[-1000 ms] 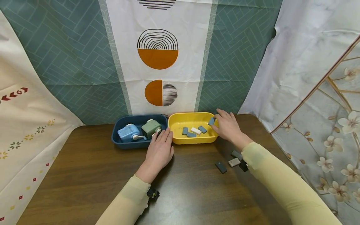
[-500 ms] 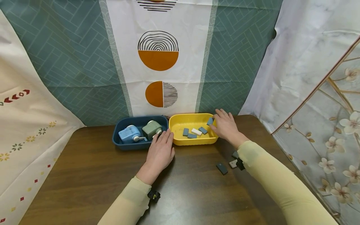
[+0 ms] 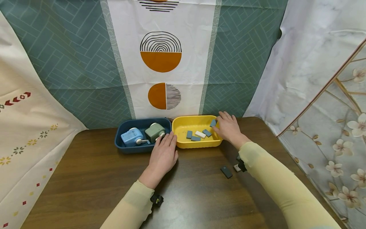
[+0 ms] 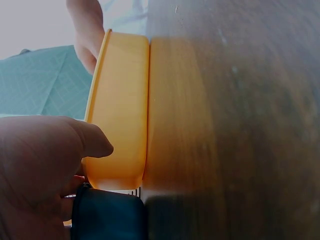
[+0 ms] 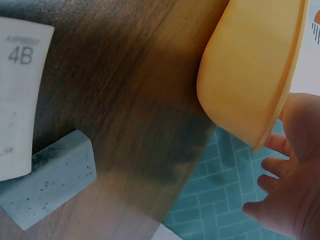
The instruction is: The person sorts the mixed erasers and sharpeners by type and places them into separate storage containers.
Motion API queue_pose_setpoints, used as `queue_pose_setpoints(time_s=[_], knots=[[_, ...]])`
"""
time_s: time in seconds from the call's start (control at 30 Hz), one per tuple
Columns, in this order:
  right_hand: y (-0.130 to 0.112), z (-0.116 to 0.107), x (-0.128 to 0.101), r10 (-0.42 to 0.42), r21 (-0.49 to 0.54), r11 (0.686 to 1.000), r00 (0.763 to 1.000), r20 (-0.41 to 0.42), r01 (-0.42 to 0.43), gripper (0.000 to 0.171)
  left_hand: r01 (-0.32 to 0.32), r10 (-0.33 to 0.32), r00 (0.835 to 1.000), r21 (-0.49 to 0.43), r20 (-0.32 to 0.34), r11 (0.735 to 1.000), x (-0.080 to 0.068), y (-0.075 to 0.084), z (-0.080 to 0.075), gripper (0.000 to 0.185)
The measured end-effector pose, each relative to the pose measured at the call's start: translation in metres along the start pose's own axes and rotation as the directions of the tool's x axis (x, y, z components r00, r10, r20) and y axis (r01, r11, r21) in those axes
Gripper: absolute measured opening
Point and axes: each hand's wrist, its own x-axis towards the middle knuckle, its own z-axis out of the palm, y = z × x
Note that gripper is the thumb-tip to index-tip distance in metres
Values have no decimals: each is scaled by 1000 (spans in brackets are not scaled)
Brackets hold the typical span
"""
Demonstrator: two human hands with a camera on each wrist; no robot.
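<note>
teal and white cloth hangs behind a dark brown worktop, on which a navy tray and a yellow tray stand side by side. at the yellow tray's right end the right hand looks to be pinching a blue-grey block between thumb and fingers, just inside the rim; its other fingers spread beyond the wall. the left hand rests over the neighbouring tray ends, fingers straight and close together. a white block and three blue-grey ones lie inside the yellow tray.

if that pinch is as shallow as it seems, the block could slip and catch on the rim. uneven pressure from the left hand might slide a tray, and the right wrist, low over a printed white block and a speckled block, could knock them.
</note>
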Motion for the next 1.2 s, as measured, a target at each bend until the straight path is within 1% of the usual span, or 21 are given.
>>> queue_pose_setpoints(time_s=[0.2,0.47,0.73,0.97,1.2], knots=[[-1,0,1,6,3,1000,1000,9,-6,57,0,0,1000,0,2,1000,-1,0,0,69],[-2,1,5,-3,-4,1000,1000,11,3,57,12,-12,999,1,34,1000,-1,0,-1,71],[-2,3,7,-8,-14,1000,1000,6,8,58,4,-4,1000,-2,22,1000,0,-1,1,71],[0,5,10,-3,-17,1000,1000,21,3,60,2,-2,1000,-1,19,1000,0,-1,2,71],[1,1,7,-12,-7,1000,1000,1,12,60,3,-3,1000,0,18,1000,0,-1,1,71]])
